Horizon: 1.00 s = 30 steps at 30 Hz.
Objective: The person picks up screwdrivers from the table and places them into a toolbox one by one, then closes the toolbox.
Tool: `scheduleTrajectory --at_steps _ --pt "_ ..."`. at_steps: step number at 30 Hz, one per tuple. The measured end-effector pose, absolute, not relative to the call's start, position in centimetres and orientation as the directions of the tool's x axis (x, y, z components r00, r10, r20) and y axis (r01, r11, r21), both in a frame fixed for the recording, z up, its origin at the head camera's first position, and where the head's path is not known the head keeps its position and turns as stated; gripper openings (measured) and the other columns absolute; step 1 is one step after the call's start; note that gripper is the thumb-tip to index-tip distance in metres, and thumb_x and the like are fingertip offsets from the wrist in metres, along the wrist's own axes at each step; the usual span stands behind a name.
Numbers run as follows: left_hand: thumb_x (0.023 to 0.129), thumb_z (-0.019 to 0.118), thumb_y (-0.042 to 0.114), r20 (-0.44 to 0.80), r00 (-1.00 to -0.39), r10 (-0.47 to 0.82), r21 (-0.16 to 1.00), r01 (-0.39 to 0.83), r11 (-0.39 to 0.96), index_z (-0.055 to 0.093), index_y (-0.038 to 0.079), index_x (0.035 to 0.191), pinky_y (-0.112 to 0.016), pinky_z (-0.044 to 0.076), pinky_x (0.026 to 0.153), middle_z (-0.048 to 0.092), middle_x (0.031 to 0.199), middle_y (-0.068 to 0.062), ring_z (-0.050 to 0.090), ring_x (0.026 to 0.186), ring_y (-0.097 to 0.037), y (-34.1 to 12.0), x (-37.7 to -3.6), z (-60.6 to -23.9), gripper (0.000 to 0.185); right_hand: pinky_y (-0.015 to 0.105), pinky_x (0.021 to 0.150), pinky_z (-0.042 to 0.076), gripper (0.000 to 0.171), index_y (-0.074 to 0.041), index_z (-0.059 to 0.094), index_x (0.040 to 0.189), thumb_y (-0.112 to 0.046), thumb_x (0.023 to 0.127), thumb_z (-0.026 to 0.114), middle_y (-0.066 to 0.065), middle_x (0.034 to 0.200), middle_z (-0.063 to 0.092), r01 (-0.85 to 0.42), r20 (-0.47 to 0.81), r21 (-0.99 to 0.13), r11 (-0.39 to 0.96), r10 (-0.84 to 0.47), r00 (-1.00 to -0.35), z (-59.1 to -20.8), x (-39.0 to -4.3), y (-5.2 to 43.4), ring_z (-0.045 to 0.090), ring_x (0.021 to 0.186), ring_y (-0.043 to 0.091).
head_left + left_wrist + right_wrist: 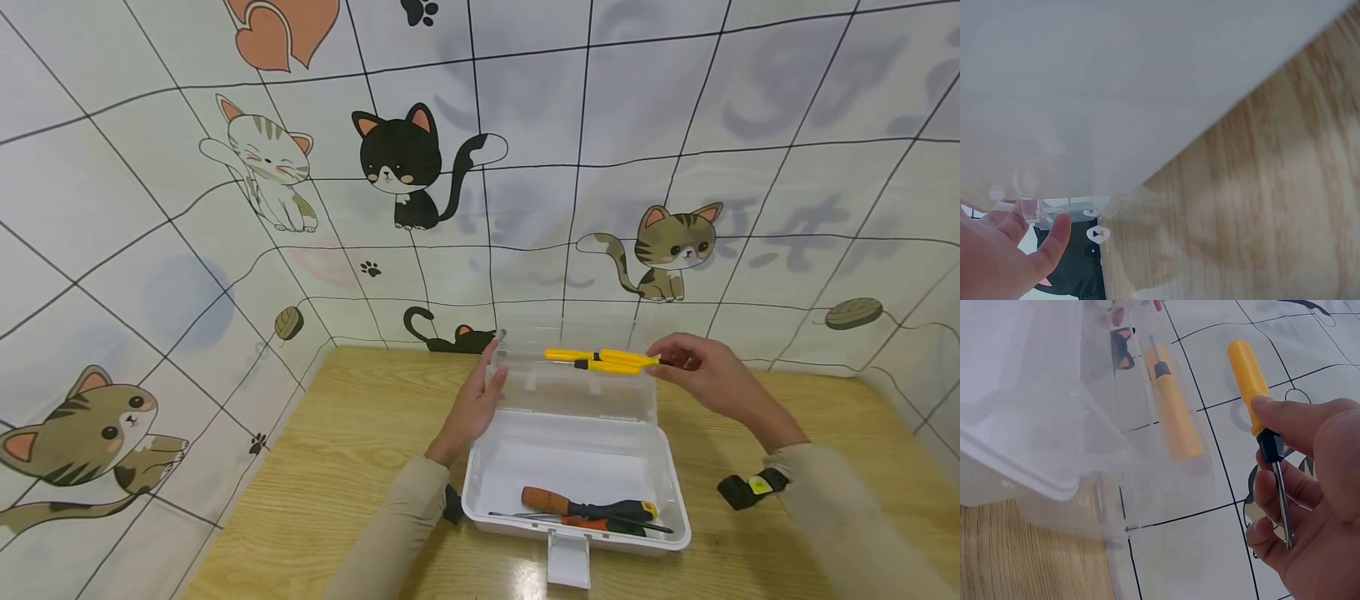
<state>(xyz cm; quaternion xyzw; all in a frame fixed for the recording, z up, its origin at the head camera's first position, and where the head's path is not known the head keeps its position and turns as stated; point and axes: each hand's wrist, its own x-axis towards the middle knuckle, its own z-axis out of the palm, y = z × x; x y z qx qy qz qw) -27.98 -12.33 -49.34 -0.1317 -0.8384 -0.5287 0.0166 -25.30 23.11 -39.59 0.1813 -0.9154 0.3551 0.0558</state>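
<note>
A white toolbox [480,467] stands on the wooden table with its clear lid [517,396] raised at the back. My left hand [474,408] grips the lid's left edge; in the left wrist view, its thumb and fingers lie around a clear corner. My right hand [701,375], at the lid's right side, pinches a yellow-handled screwdriver [1246,375] near its black collar, the metal shaft running back toward the palm. Through the clear lid shows another yellow screwdriver [1175,415], with more yellow beside its shaft. In the box lie several screwdrivers, one with a brown handle [546,500].
A white latch [568,560] hangs down from the box's front. Behind the table [367,433] rises a wall covering [540,208] with grid lines and cartoon cats. A black strap [750,487] is on the right wrist.
</note>
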Motion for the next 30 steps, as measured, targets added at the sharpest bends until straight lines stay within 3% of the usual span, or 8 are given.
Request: scheduleTrajectory --at_steps 21,30 --pt "0.103 0.037 0.056 0.146 -0.970 0.192 0.896 0.212 0.391 0.015 0.037 0.159 -0.057 0.044 0.102 0.027 0.162 -0.002 0.067 0.103 -0.029 -12.4 -27.8 -49.2 0.063 0.026 0.064 0.045 0.017 -0.009 0.068 0.108 -0.015 0.093 0.071 0.006 0.089 0.059 -0.372 0.211 -0.644 0.669 -0.313 -0.926 -39.9 -26.8 20.3 0.050 0.080 0.023" --pt "0.103 0.037 0.057 0.148 -0.970 0.192 0.895 0.214 0.392 0.015 0.044 0.157 -0.055 0.045 0.100 0.029 0.161 -0.002 0.066 0.103 -0.027 -12.3 -27.8 -49.3 0.060 0.028 0.064 0.044 0.018 -0.010 0.069 0.108 -0.017 0.092 0.072 0.004 0.089 0.060 -0.385 0.219 -0.640 0.665 -0.322 -0.921 -40.1 -27.0 19.1 0.050 0.078 0.022"
